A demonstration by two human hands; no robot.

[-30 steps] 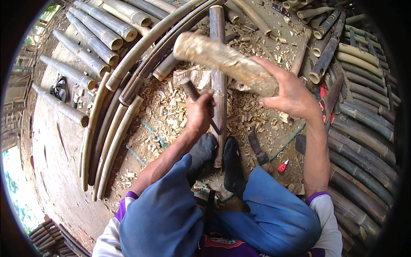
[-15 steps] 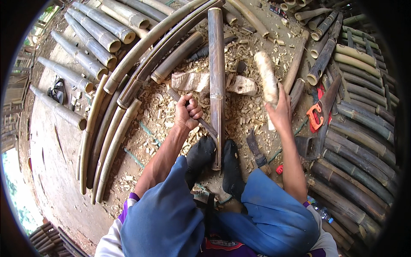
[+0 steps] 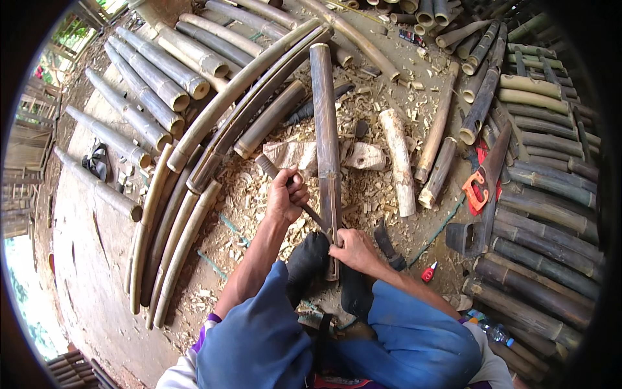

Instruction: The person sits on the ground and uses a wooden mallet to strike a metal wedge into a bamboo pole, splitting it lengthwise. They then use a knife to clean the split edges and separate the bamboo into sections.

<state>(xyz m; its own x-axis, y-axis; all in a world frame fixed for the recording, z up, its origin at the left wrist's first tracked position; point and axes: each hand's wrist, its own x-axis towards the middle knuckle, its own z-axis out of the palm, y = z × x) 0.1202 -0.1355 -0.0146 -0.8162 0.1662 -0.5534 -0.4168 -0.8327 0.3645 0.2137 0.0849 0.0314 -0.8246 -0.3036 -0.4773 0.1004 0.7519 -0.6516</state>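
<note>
Wooden club [image 3: 398, 162] now lies at two o'clock; right hand [image 3: 355, 251] clasps bamboo [image 3: 324, 123], left hand [image 3: 287, 196] grips chisel [image 3: 266, 166]; striking seems paused.

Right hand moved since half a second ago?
Yes. Against the wooden block under the bamboo pole, the right hand has moved left and nearer, leaving the pale club for the pole's near end.

Over on the left, daylight is glaring white, paling the floor [image 3: 81, 259]; edges are bending toward the dark rim.
</note>
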